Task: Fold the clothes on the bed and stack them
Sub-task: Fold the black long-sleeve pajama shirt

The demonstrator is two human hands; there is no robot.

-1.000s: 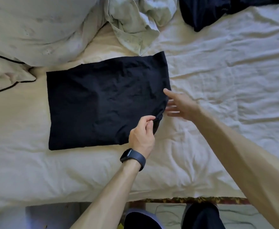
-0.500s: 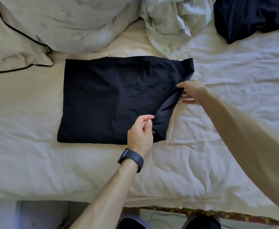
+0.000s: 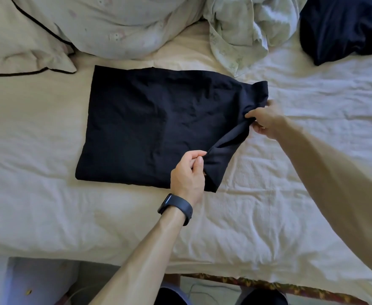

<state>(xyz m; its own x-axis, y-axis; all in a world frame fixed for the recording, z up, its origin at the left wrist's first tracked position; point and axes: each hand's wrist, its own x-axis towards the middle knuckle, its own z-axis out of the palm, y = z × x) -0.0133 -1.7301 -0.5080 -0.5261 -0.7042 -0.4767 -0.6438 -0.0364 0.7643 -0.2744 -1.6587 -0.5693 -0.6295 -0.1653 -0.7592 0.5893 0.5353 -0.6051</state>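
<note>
Pinching, both of them: left grip (image 3: pixel 188 172), black watch (image 3: pixel 176 209) on its wrist, nips the folded black garment (image 3: pixel 147 128) at its right edge near the lower corner. Right grip (image 3: pixel 265 121) pinches that same edge higher up, with a loose flap raised between them. The garment lies flat at centre frame on the rumpled white bed sheet (image 3: pixel 290 194). Piped pillow (image 3: pixel 22 45) upper left, pale crumpled clothing (image 3: pixel 242 29) top centre, dark blue cloth (image 3: pixel 343 25) upper right.

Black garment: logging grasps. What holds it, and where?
The black garment is pinched along its right edge: left hand near the front corner, right hand farther back.
</note>
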